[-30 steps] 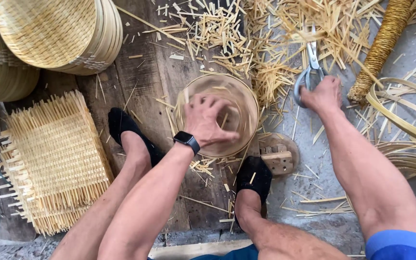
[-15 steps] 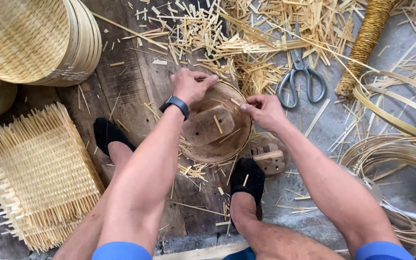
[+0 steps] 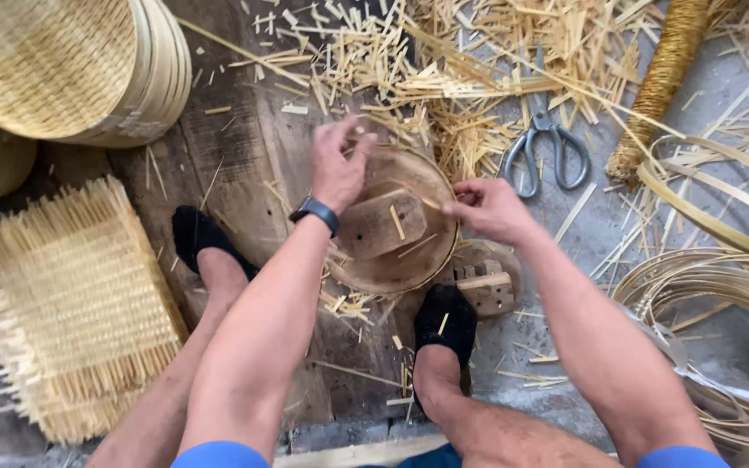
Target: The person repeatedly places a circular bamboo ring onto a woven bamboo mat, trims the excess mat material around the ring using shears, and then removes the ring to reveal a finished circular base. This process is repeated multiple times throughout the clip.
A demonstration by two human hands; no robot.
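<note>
Inside round tray (image 3: 366, 273) — wooden block (image 3: 381, 224)

Round wooden form (image 3: 396, 230): brown disc with a rectangular block across its middle, tilted, resting on the plank floor between the feet. Pale bamboo slivers lie on it. Both hands grip its rim.

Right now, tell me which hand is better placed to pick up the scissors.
Right, probably. The right hand sits at the round wooden form's right rim, on the same side as the scissors, with nothing between. The left hand is over the form's far-left rim and would have to cross it.
</note>
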